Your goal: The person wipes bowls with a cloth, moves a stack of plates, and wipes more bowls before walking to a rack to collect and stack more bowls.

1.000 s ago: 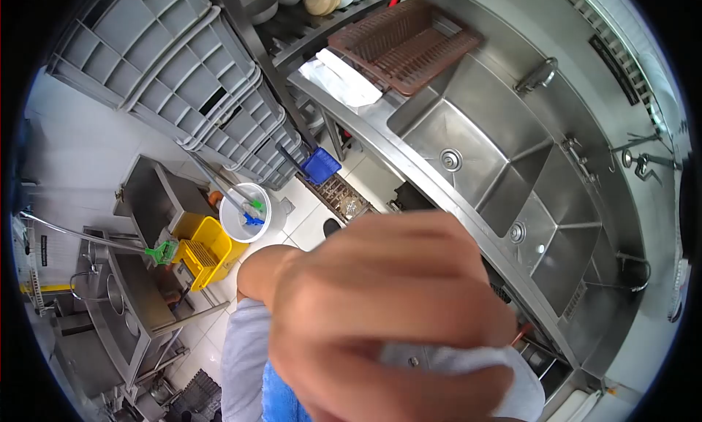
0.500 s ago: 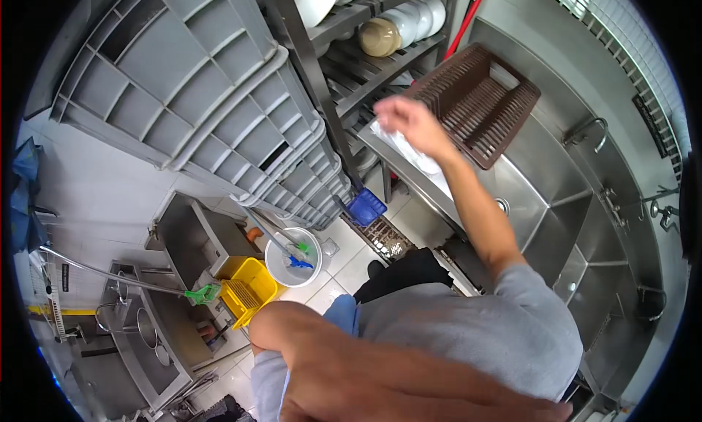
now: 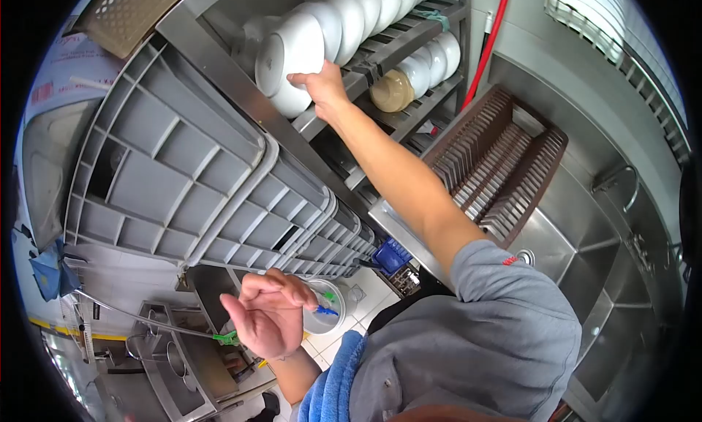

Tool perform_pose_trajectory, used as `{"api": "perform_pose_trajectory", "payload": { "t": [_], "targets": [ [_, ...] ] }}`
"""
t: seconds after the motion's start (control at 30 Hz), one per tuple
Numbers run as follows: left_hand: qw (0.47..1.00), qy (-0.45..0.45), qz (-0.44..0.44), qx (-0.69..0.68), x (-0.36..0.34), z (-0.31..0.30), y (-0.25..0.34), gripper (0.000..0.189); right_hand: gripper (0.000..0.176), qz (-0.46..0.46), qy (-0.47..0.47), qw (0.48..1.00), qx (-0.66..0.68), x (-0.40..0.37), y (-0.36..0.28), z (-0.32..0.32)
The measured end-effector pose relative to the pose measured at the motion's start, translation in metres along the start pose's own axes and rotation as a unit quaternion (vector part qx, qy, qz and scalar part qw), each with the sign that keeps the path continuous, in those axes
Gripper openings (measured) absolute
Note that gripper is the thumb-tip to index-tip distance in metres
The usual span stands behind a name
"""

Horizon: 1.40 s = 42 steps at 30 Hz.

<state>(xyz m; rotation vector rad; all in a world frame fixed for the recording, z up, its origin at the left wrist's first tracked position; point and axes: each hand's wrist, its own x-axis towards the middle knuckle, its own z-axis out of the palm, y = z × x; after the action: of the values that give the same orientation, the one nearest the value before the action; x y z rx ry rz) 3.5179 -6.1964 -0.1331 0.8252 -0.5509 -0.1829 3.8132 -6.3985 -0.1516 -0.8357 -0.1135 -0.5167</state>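
My right hand is stretched up to the metal shelf. Its thumb presses against the near white bowl of a row stacked on its side. The other fingers are hidden behind the bowl, apparently closed round its rim. Further white bowls lean behind it along the same shelf. Palm up and fingers loosely bent and apart, my left hand hangs in the air with nothing in it. It is above the floor, in front of a white bucket.
Stacked grey plastic crates stand left of the metal rack. A brown slotted dish rack rests by the steel sink. A lower shelf holds a beige bowl. A red pole leans at the wall.
My right hand has moved from the sink's edge up and left to the bowls on the shelf. My left hand has dropped from close to the camera to the lower left. The view has shifted.
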Motion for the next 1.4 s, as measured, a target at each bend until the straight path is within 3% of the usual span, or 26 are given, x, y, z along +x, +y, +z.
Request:
{"api": "perform_pose_trajectory", "payload": {
  "t": [0.03,0.13,0.43,0.67,0.87,0.97,1.03,1.1,1.17,1.23,1.3,1.37,1.4],
  "targets": [
    [1.0,0.004,0.001,0.004,0.003,-0.005,-0.006,0.062,0.041,0.004,-0.001,1.0,0.004,0.001,0.003,0.002],
    [0.991,0.132,-0.011,0.032,0.006,-0.023,-0.021,0.057,0.043,-0.045,0.02,0.996,0.073,0.004,0.008,0.007],
    [0.98,0.186,-0.048,0.061,0.015,-0.058,-0.039,0.046,0.038,-0.114,-0.036,0.988,0.096,0.016,-0.01,0.008],
    [0.975,0.19,-0.087,0.073,0.03,-0.073,-0.06,0.044,0.036,-0.141,-0.025,0.98,0.137,0.019,-0.036,-0.002],
    [0.973,0.163,-0.141,0.078,0.048,-0.079,-0.085,0.043,0.036,-0.16,-0.038,0.968,0.189,0.007,-0.079,-0.048],
    [0.974,0.123,-0.175,0.073,0.058,-0.078,-0.103,0.042,0.036,-0.193,-0.073,0.969,0.132,-0.018,-0.113,-0.091],
    [0.973,0.107,-0.196,0.06,0.065,-0.073,-0.116,0.044,0.045,-0.213,-0.067,0.974,0.044,-0.053,-0.146,-0.105],
    [0.961,0.066,-0.269,-0.01,0.072,-0.068,-0.133,0.047,0.049,-0.234,-0.037,0.97,-0.055,-0.086,-0.172,-0.121],
    [0.949,0.04,-0.309,-0.046,0.079,-0.068,-0.155,0.053,0.05,-0.258,-0.068,0.943,-0.2,-0.118,-0.196,-0.135],
    [0.901,0.007,-0.396,-0.175,0.087,-0.054,-0.169,0.064,0.033,-0.272,-0.062,0.86,-0.428,-0.156,-0.219,-0.128],
    [0.882,-0.049,-0.416,-0.217,0.091,-0.056,-0.19,0.069,0.022,-0.303,-0.284,0.726,-0.549,-0.171,-0.24,-0.14],
    [0.836,-0.027,-0.396,-0.378,0.088,-0.052,-0.207,0.062,0.015,-0.302,-0.402,0.731,-0.462,-0.186,-0.221,-0.132],
    [0.898,0.017,-0.382,-0.219,0.079,-0.059,-0.234,0.054,0.013,-0.23,-0.477,0.698,-0.482,-0.194,-0.219,-0.131]
  ]
}}
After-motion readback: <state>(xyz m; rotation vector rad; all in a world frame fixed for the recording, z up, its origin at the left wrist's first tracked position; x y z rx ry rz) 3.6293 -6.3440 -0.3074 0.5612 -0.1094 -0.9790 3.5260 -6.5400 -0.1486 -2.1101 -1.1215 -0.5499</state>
